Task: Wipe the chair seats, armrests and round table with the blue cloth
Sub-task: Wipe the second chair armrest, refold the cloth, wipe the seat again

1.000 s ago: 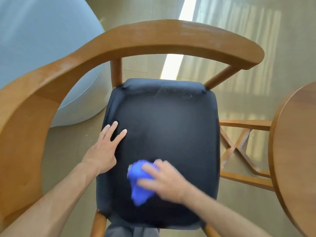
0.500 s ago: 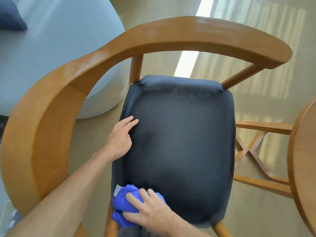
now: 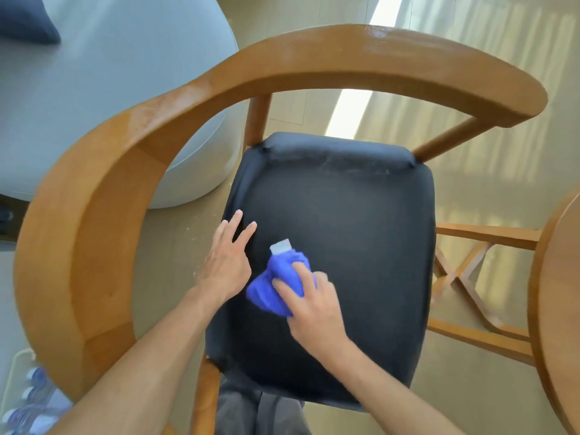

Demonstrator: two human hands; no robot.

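Blue cloth (image 3: 279, 285) bunched on the dark chair seat (image 3: 345, 246), left-front area; right hand (image 3: 314, 302) presses it, fingers curled over it; left hand (image 3: 226, 259) flat, fingers spread, at the seat's left edge; seat wipe apparently underway; armrest (image 3: 94, 215) and round table (image 3: 558, 293) judged pending.

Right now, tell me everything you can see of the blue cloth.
The blue cloth is bright blue, soft-looking fabric, bunched into a wad, with a pale tag sticking out at its far end. It lies on the dark chair seat, near its left side. The right hand presses on it from above; the left hand rests beside it.
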